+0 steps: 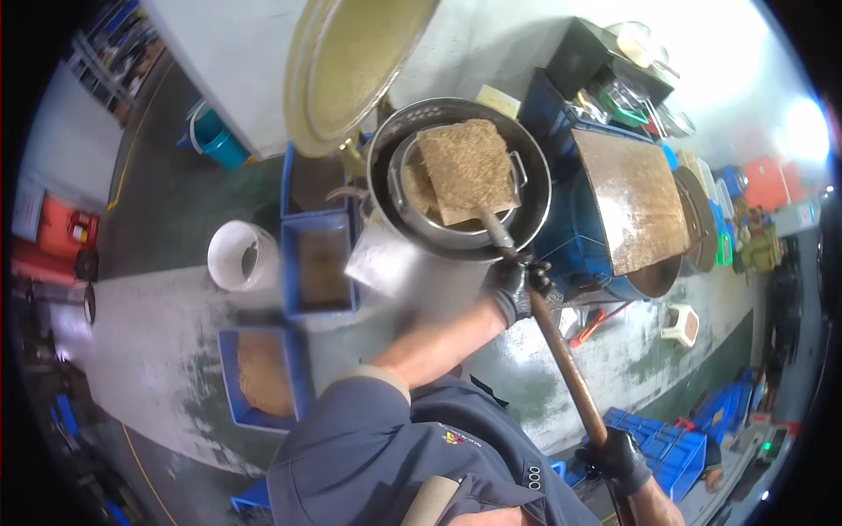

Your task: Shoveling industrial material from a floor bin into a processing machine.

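Both my hands wear black gloves and are closed round the long wooden shaft of a shovel (566,351). My left hand (524,285) grips it near the blade end. Further down the shaft, close to my body, is my right hand (619,461). The shovel's blade carries a flat heap of brown, grainy material (469,162) above a metal pot with side handles (403,206). That pot sits inside a larger round steel drum (537,215). The heap hides much of the pot's inside. A round yellowish lid (351,70) stands raised at the drum's far left.
Left of the drum are blue bins (287,279), a white bucket (239,254) and a blue crate of light brown material (305,377). To the right, a brown board (633,202) lies over a blue barrel (561,232). A white stool (681,326) stands beyond; another person's hand (714,479) shows lower right.
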Demonstrator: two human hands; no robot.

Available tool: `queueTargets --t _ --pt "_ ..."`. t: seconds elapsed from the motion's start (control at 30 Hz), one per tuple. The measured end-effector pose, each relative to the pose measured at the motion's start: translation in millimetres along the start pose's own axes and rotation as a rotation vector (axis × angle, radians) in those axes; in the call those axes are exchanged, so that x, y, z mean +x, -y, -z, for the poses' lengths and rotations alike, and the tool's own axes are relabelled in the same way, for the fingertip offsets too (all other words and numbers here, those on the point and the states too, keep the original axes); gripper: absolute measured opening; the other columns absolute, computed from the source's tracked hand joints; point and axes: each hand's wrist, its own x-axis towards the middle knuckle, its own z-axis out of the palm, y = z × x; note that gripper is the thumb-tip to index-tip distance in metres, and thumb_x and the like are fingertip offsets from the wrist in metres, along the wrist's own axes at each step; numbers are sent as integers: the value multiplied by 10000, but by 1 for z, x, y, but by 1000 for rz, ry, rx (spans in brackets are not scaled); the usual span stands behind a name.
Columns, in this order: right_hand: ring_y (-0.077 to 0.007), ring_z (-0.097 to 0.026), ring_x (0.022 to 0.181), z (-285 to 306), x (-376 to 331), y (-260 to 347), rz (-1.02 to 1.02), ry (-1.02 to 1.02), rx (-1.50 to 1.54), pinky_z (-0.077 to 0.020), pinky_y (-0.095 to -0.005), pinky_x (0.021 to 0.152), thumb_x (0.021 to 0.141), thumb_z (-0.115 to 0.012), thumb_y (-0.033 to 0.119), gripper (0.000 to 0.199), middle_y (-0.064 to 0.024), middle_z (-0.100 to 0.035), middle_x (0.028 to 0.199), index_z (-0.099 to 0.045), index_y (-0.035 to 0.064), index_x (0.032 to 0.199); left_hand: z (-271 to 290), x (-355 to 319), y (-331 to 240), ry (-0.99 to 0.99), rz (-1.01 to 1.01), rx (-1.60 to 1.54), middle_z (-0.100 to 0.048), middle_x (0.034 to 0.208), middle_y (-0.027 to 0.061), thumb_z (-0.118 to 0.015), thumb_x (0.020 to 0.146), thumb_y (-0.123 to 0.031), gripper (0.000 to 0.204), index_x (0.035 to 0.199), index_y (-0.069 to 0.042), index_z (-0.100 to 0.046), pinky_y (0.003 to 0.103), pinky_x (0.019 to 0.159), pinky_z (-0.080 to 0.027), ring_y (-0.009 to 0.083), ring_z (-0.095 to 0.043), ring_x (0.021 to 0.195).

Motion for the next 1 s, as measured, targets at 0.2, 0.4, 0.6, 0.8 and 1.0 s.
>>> queueTargets --t 0.2,0.4,0.6,0.8,1.0 --pt "-131 -551 421 -2 -46 -30 102 -223 11 -435 -279 380 724 -671 72 159 -76 -558 516 -563 -35 682 -32 -42 49 60 -84 -128 -499 557 22 -498 903 -354 366 817 -14 -605 375 609 -513 190 -508 510" --pt "-140 -541 402 -4 -55 -72 173 -203 -98 -432 -277 371 702 -640 80 145 -77 -552 512 -554 -33 673 -10 -107 79 39 -282 -246 -499 549 27 -516 900 -340 344 849 -14 -611 359 583 -518 189 -501 492" --pt "-132 -551 417 -56 -41 -55 113 -74 -316 -441 -281 383 729 -639 88 144 -68 -549 512 -564 -31 698 99 -194 69 -17 -473 -310 -517 558 28 -460 902 -375 376 804 -39 -597 383 556 -504 203 -504 472" --pt "-135 -583 459 -140 28 -24 229 243 -630 -452 -268 416 772 -658 114 153 -60 -597 578 -588 -22 766 273 -265 40 286 -685 -450 -568 643 47 -495 896 -341 286 775 -88 -551 375 512 -499 198 -505 470" --pt "-132 -615 520 -287 94 27 216 559 -774 -480 -289 466 793 -685 193 189 -72 -627 631 -620 18 819 477 -374 -5 -459 -790 -467 -465 535 35 -511 876 -297 238 760 -89 -532 351 440 -442 177 -468 444"
